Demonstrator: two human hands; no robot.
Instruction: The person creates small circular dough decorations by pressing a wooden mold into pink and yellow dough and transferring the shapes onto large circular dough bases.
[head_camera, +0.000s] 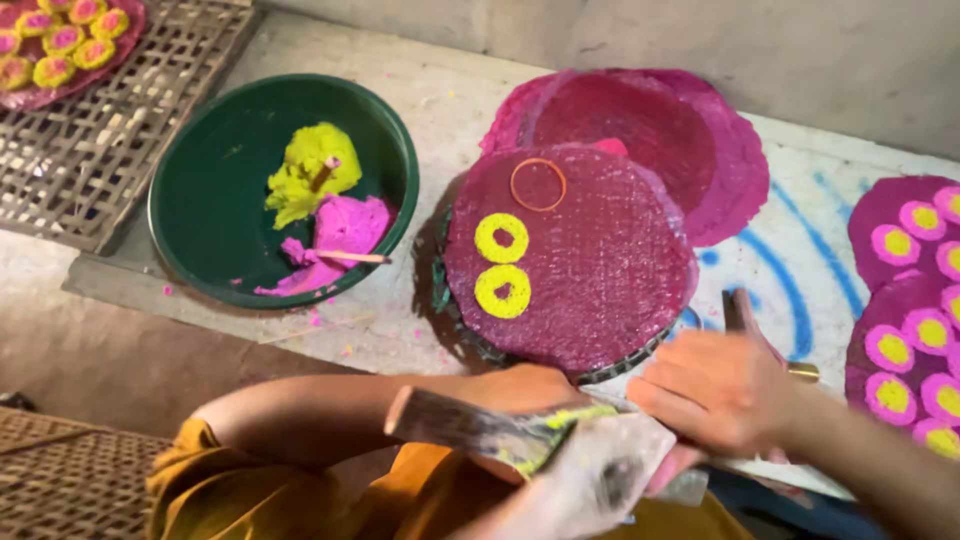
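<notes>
Grey bench (400, 330) against a bare wall. Green bowl (215, 200) holds yellow paste (305, 175) and pink paste (345, 228). Beside it, a magenta disc (600, 270) carries two yellow rings (502, 265) and an orange ring outline (538, 184). At the near edge, the left hand (530, 395) grips a paste-smeared tool (480, 430). The right hand (715, 390) is curled closed beside it; contents cannot be told.

Glossy green plastic bowl (215, 200), matt grainy magenta disc (580, 260), rough woven bamboo mat (100, 130).
</notes>
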